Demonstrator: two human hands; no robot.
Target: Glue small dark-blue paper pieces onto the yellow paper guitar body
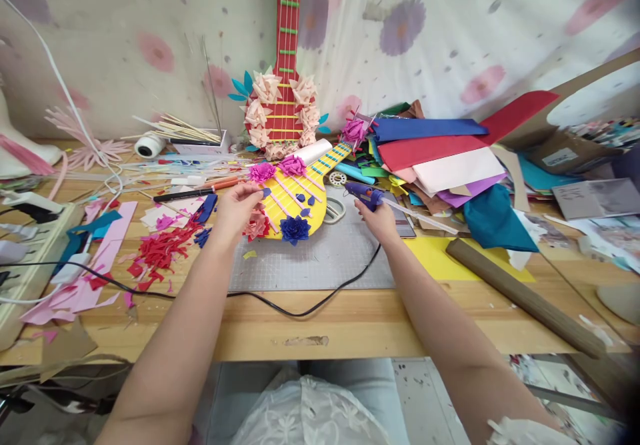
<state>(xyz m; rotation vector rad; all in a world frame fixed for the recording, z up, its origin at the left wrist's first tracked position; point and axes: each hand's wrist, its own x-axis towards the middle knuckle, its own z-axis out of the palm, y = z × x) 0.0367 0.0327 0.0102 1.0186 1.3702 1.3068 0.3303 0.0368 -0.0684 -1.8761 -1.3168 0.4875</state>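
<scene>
A yellow paper instrument shaped like a small guitar lies on the grey cutting mat, trimmed with magenta, coral and dark blue paper flowers and pink strips. My left hand is over its left edge, thumb and forefinger pinched on a small blue paper petal. Other blue petals rest on the yellow face near the blue flower. My right hand is wrapped round a blue hot glue gun beside the instrument. A clear glue stick sticks out of the gun's back.
The black cord loops across the table front. Red paper scraps lie at left, stacked coloured paper and a brown tube at right. Scissors lie behind the mat. A red paper guitar stands at the back.
</scene>
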